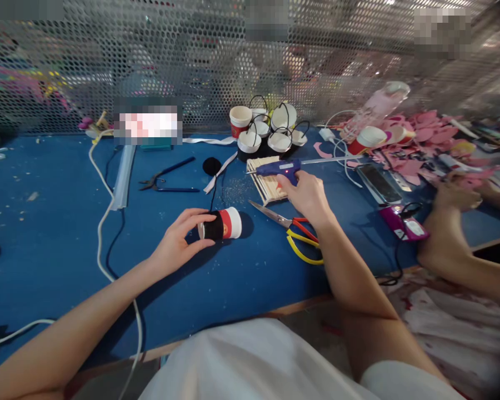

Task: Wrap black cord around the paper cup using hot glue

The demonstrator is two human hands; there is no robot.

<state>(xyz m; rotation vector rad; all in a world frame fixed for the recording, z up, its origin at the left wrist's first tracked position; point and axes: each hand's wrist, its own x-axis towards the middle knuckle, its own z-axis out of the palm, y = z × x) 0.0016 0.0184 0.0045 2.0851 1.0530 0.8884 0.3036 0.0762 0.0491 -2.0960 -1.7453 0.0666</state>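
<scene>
My left hand is closed on a paper cup lying on its side, its white end facing right. Black yarn is wrapped around the part nearest my fingers, beside a red band. A strand runs up from it to a small black yarn ball. My right hand grips a blue glue gun, nozzle pointing left, with a long clear stick out of its back. Under the gun lies a mat of pale wooden sticks. Scissors with red and yellow handles lie below my right hand.
Pliers, clear glue sticks and a white cord lie left. Several cups with black handles stand at the back. Pink pieces, a phone and another person's hand are right. A perforated metal screen rises behind.
</scene>
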